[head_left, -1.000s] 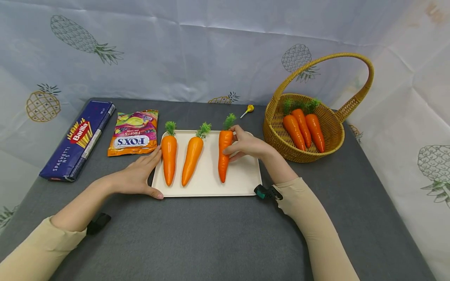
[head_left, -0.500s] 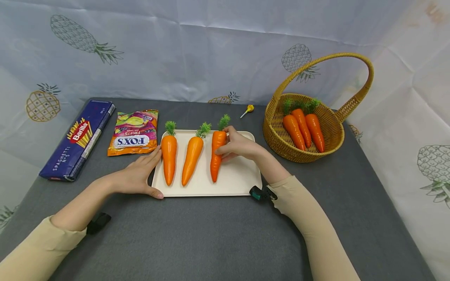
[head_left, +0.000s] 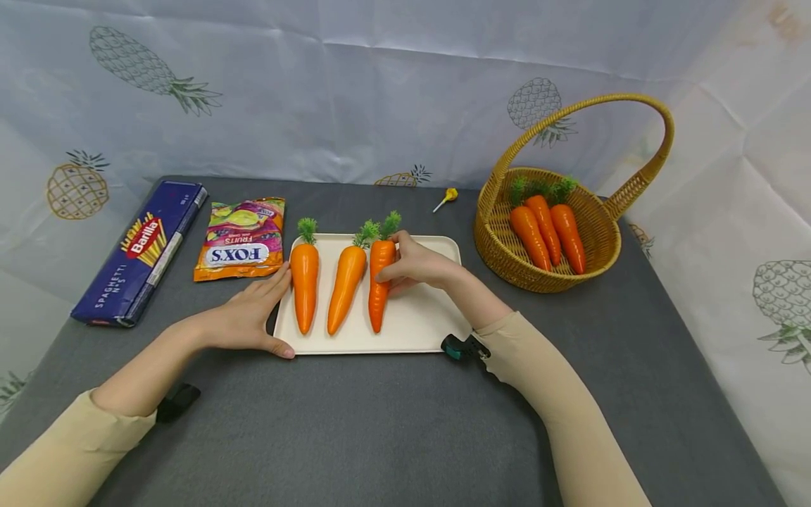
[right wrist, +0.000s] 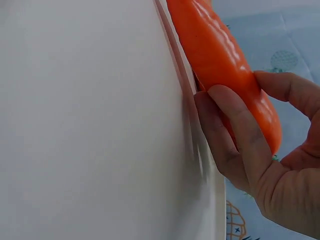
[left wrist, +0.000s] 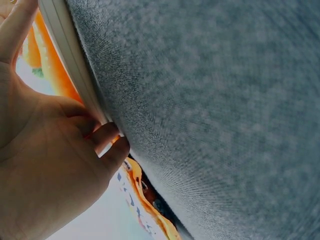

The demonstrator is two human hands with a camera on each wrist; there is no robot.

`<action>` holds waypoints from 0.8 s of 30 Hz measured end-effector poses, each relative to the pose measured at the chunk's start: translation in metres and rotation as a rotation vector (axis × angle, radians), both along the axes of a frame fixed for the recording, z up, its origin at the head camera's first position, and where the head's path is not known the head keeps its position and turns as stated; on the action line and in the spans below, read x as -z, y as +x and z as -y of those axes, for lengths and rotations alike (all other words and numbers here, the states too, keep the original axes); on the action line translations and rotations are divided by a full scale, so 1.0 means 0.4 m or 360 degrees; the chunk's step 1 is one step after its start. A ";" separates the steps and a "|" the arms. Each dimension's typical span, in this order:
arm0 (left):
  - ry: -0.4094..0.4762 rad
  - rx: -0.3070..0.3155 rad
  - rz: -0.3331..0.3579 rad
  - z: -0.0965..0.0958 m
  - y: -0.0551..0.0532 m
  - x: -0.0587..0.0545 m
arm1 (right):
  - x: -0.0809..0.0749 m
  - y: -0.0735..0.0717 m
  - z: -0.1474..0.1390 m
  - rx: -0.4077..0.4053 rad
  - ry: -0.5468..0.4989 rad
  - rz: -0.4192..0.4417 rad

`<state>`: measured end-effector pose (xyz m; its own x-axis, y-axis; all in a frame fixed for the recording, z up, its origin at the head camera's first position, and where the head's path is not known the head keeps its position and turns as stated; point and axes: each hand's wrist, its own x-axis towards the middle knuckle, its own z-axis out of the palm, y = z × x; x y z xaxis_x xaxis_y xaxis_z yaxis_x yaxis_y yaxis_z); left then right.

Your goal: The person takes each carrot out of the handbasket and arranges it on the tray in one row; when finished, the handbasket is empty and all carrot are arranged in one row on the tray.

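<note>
My right hand (head_left: 421,264) pinches an orange carrot (head_left: 378,289) with a green leafy top over the middle of a cream rectangular tray (head_left: 427,320). In the right wrist view, thumb and fingers close on the thick end of the carrot (right wrist: 215,50), low over the tray's pale surface. Left of it on the tray lie two more carrots, a slim tilted carrot (head_left: 346,289) and an upright-lying carrot (head_left: 305,289). My left hand (head_left: 243,320) rests with spread fingers against the tray's left edge; the left wrist view shows its fingertips at the tray rim (left wrist: 75,60).
A wicker basket (head_left: 507,262) with a tall handle stands at the right, holding several carrots (head_left: 531,238). Behind the tray lies a yellow lollipop (head_left: 450,195). A Fox's candy bag (head_left: 243,239) and a blue Barilla spaghetti box (head_left: 139,257) lie at the left.
My right hand has moved the carrot leftward across the tray, close beside the middle carrot, their green tops now meeting in the head view. The left hand has stayed at the tray's edge.
</note>
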<state>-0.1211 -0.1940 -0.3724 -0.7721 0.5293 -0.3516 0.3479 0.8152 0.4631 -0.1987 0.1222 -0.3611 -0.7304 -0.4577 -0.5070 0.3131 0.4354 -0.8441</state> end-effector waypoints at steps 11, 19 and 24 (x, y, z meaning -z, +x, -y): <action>-0.0005 -0.0001 -0.0002 0.001 -0.001 0.003 | 0.010 -0.007 0.023 0.0042 0.0012 0.0044; -0.0010 -0.0010 0.0006 0.000 0.000 0.000 | 0.010 -0.006 0.042 0.0071 0.0003 0.0041; -0.0006 -0.0007 0.0009 0.001 0.000 0.001 | 0.010 -0.006 0.047 0.0068 0.0022 0.0027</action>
